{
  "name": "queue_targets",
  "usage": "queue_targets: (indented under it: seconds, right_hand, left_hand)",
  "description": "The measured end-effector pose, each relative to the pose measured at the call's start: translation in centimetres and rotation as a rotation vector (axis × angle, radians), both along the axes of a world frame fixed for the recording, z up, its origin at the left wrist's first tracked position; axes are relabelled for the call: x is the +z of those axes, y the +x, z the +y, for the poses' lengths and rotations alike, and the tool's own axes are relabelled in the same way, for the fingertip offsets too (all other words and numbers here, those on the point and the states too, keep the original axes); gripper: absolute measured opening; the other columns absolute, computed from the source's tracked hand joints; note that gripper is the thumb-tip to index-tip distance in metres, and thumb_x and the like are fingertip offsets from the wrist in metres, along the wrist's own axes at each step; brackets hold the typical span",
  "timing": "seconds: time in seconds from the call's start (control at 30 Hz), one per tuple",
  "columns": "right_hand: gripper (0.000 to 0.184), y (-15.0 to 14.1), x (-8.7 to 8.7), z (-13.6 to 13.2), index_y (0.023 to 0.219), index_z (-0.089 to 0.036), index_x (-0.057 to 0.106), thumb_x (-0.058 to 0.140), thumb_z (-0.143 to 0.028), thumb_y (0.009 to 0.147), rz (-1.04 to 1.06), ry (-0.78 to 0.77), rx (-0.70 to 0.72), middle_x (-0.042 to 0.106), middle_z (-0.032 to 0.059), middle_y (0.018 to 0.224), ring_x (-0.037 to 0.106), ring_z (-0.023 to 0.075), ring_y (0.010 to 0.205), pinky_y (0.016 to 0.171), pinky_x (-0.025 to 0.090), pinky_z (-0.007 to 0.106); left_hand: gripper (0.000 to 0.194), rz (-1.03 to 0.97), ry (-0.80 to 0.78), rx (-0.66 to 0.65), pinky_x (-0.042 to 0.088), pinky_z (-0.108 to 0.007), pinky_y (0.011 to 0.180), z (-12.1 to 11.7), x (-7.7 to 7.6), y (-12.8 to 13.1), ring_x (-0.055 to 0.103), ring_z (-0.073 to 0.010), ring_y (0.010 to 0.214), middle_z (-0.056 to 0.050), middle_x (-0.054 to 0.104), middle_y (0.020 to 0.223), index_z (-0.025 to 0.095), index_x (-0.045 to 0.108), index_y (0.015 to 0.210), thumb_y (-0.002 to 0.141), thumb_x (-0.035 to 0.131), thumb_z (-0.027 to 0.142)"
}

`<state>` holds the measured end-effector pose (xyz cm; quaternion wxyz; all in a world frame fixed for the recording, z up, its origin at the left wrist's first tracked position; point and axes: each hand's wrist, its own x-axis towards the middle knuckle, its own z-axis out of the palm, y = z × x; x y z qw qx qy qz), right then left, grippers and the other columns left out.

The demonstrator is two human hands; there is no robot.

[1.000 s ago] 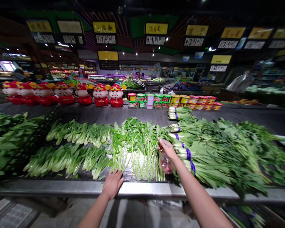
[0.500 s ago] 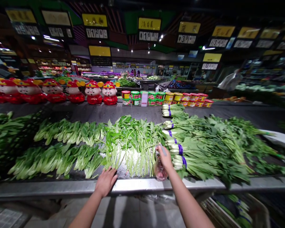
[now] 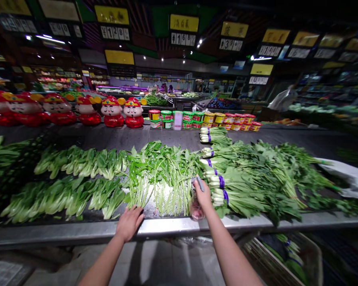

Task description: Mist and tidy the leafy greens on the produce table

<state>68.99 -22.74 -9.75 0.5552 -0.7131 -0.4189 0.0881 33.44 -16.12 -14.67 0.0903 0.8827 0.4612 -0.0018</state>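
Observation:
My left hand (image 3: 129,223) rests palm down on the front edge of the display, fingers stretched out, by the cut ends of the leafy stems. It holds nothing. My right hand (image 3: 203,195) is wrapped round the upper part of a clear, pinkish bottle (image 3: 197,211), apparently a spray bottle, with a grey top piece (image 3: 200,184) showing above the fingers. The bottle is upright near the metal edge. Between my hands, long-stemmed greens (image 3: 170,171) lie on a perforated metal sheet (image 3: 181,198). Bunches tied with purple tape (image 3: 222,182) lie just right of the bottle.
Bok choy (image 3: 59,198) lies in two rows on the left. A metal rail (image 3: 86,232) runs along the front. Red figurines (image 3: 134,113) and stacked tubs (image 3: 187,120) line the back. Below right is a crate (image 3: 314,258) of vegetables. Price signs (image 3: 183,29) hang above.
The whole view has shifted slightly, so the display appears a little further left and higher. Both hands keep nearly the same places, the right one still round the bottle.

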Motion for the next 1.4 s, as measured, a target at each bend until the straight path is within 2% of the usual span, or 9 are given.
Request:
queue_targets:
  seconds: [0.17,0.47,0.67,0.97,1.23,1.4]
  right_hand:
    - [0.049,-0.2,0.4,0.0,0.085,-0.019,0.068,0.042,-0.06,0.09,-0.068,-0.046,-0.024,0.069,0.0093,0.083,0.061,0.0245,0.073,0.068,0.046,0.035]
    - [0.048,0.0,0.1,0.7,0.099,-0.02,0.07,0.05,-0.061,0.084,0.054,-0.046,0.014,0.072,0.0089,0.096,0.064,0.0265,0.091,0.082,0.047,0.036]
    - [0.049,0.0,0.2,1.0,0.09,-0.021,0.072,0.045,-0.061,0.086,0.012,-0.103,-0.02,0.071,0.008,0.085,0.064,0.0258,0.08,0.076,0.048,0.037]
    - [0.047,0.1,-0.1,1.0,0.104,-0.023,0.073,0.054,-0.06,0.082,0.071,-0.009,0.029,0.074,0.0061,0.088,0.066,0.0273,0.088,0.079,0.05,0.038]
    - [0.046,-0.1,0.2,1.0,0.094,-0.023,0.074,0.051,-0.061,0.084,0.057,-0.031,0.012,0.071,0.0055,0.078,0.065,0.0269,0.079,0.073,0.049,0.037]
    - [0.047,-0.2,0.3,0.8,0.096,-0.023,0.074,0.05,-0.061,0.084,0.045,-0.042,0.014,0.073,0.006,0.083,0.065,0.0266,0.082,0.075,0.05,0.037]
  left_hand:
    - [0.049,0.003,0.004,-0.002,0.024,-0.05,0.12,0.0,-0.2,0.0,0.041,-0.0265,0.141,-0.008,0.056,0.143,0.02,0.057,0.136,0.1,0.032,0.041]
    - [0.048,-0.019,-0.002,0.006,0.024,-0.05,0.121,0.1,-0.2,0.0,0.042,-0.0264,0.14,-0.007,0.057,0.143,0.021,0.058,0.135,0.1,0.033,0.041]
    - [0.048,-0.038,0.005,0.003,0.025,-0.049,0.12,0.1,-0.1,0.0,0.042,-0.026,0.14,-0.007,0.059,0.141,0.023,0.059,0.133,0.1,0.032,0.042]
    - [0.048,-0.062,0.015,0.007,0.026,-0.05,0.12,0.1,-0.4,-0.1,0.044,-0.0265,0.139,-0.007,0.059,0.14,0.022,0.061,0.132,0.099,0.032,0.043]
    - [0.05,-0.039,0.01,0.006,0.025,-0.048,0.12,0.0,-0.2,-0.1,0.044,-0.0252,0.139,-0.006,0.059,0.14,0.023,0.059,0.134,0.1,0.029,0.044]
    - [0.049,-0.058,0.009,0.012,0.024,-0.049,0.12,0.0,-0.2,-0.1,0.044,-0.0258,0.139,-0.007,0.059,0.14,0.023,0.06,0.133,0.1,0.03,0.044]
